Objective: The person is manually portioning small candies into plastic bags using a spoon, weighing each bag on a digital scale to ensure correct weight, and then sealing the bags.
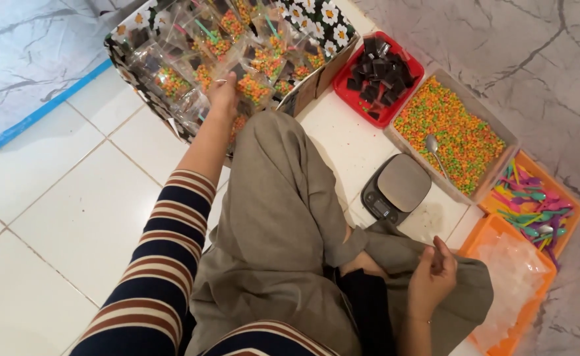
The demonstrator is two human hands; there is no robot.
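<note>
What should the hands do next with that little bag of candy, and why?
Probably let go: the left hand rests a small clear bag of colourful sprinkles among many similar bags in the flower-patterned cardboard box. The right hand is empty near the orange tray of clear empty bags, so it could likely reach there.

On the white tiled floor (72,217), you have open room along its left edge and near corner. Your bent knee (283,198) splits the floor; past it a flowered box (326,62) packed with filled bags blocks the far edge. Right of the knee, a scale (396,188), red tray (408,69), candy tub (494,128) and orange trays (567,204) crowd together, leaving only a narrow tile strip.
</note>
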